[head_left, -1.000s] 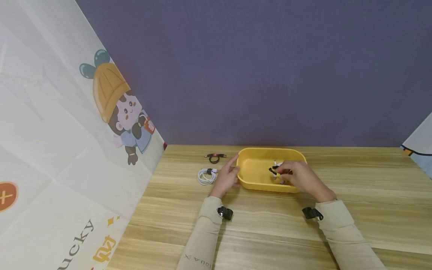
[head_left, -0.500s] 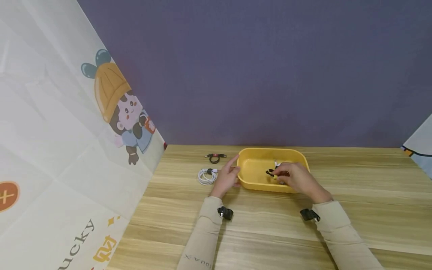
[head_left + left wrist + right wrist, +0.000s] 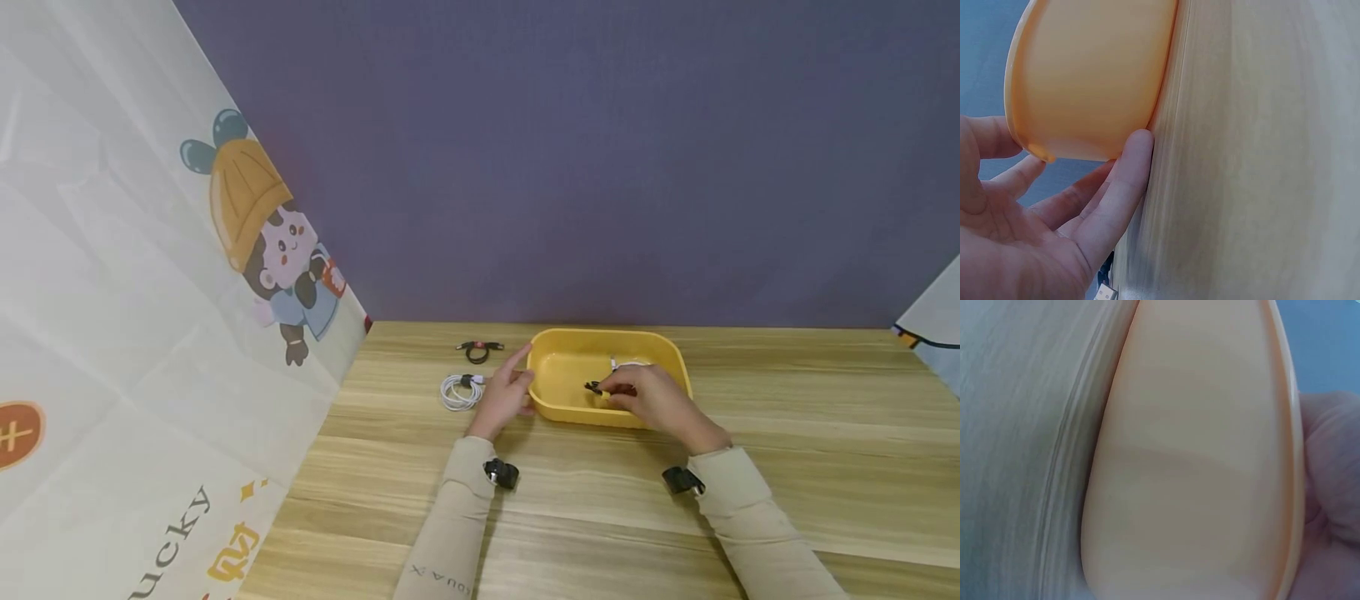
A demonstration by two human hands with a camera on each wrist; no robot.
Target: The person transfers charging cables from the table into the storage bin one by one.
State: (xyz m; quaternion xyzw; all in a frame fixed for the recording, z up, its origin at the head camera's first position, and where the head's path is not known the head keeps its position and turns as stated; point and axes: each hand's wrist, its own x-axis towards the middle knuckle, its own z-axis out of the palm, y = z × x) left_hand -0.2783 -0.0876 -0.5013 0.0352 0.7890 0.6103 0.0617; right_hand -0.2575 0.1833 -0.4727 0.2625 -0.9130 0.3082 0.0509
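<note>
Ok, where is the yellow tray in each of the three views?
Head: the yellow tray sits mid-table, between the left hand and the right hand.
Left wrist: its outer wall fills the upper left.
Right wrist: its wall fills the centre.
Shared landmark: the wooden table.

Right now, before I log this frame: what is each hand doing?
Left hand: open, fingers against the yellow tray.
Right hand: inside the tray, pinching a small cable bundle.

Staged recording booth: wood table [image 3: 787, 433] w/ purple backdrop [image 3: 570, 158], cartoon sheet [image 3: 150, 317] alongside.
</note>
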